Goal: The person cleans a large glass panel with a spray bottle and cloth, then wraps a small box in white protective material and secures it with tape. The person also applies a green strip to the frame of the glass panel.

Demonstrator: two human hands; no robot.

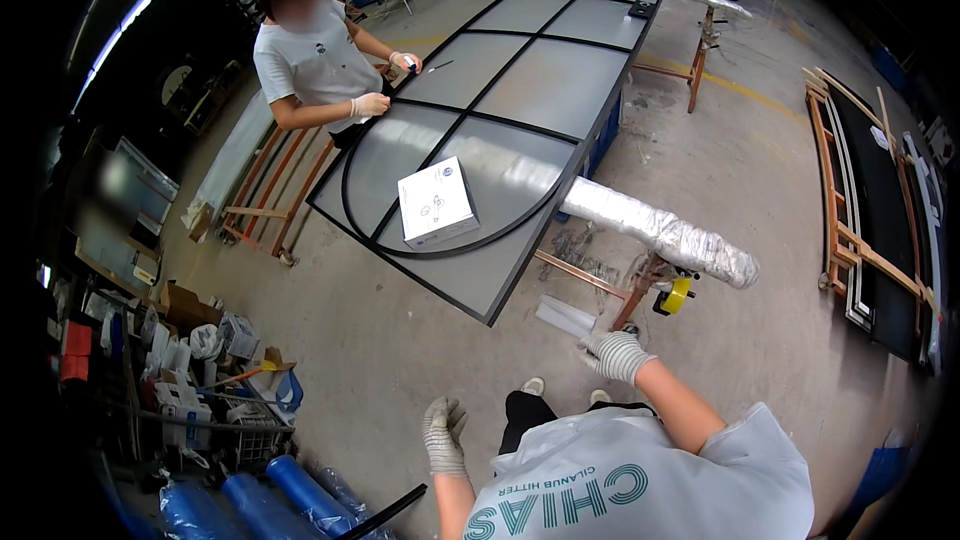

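My left hand [445,435], in a white knit glove, hangs over the floor with loosely bent fingers, the thumb apart, and nothing visible in it. My right hand [617,355], gloved the same way, is held out near the near trestle, its fingers loosely bent and touching nothing I can see. Ahead lies a large black-framed panel [548,85] of frosted glass, split by black bars, with a curved bar at its near end. A white cardboard box [437,202] rests on that near end. The yellow tape roll [676,296] hangs at the trestle, beyond my right hand.
A co-worker [310,60] stands at the panel's left side, gloved hands at its edge, one holding a small item. A plastic-wrapped trestle beam [660,230] juts out rightward. Blue wrapped rolls [265,500] and cluttered shelves [210,380] stand left; frames [860,210] lean at right.
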